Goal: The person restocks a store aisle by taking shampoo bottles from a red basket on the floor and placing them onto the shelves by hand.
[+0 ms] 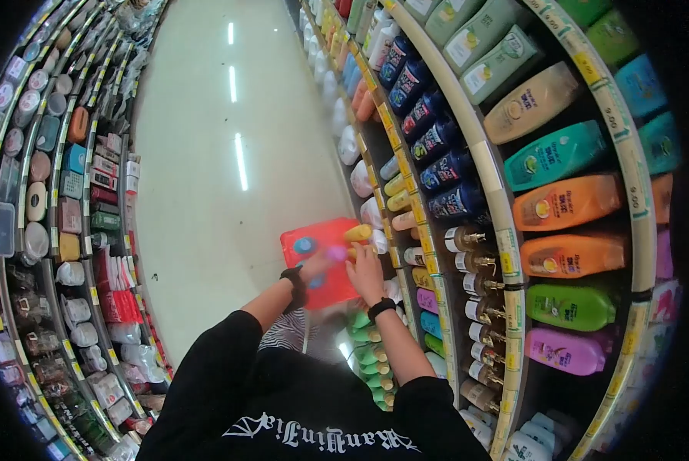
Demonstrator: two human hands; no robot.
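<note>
A red plastic basket [325, 230] is down in front of me, with blue-capped items [304, 244] inside. My left hand [312, 269], smeared by motion, reaches over the basket; a blurred purple item [334, 254] shows at its fingertips, and I cannot tell whether it is gripped. At the basket's right side my right hand [366, 275] has its fingers curled on a yellow bottle [352, 253], partly hidden by them. Just beyond those fingers is another yellow bottle [357, 233]. Each wrist wears a black band.
Shelves of shampoo bottles [567, 192] rise close on my right, with dark blue bottles [440, 169] and pump bottles [479, 307] lower down. Green bottles [371, 357] stand near my right forearm. Along the left run shelves of boxes and containers [72, 177]. A shiny pale floor [206, 169] stretches ahead.
</note>
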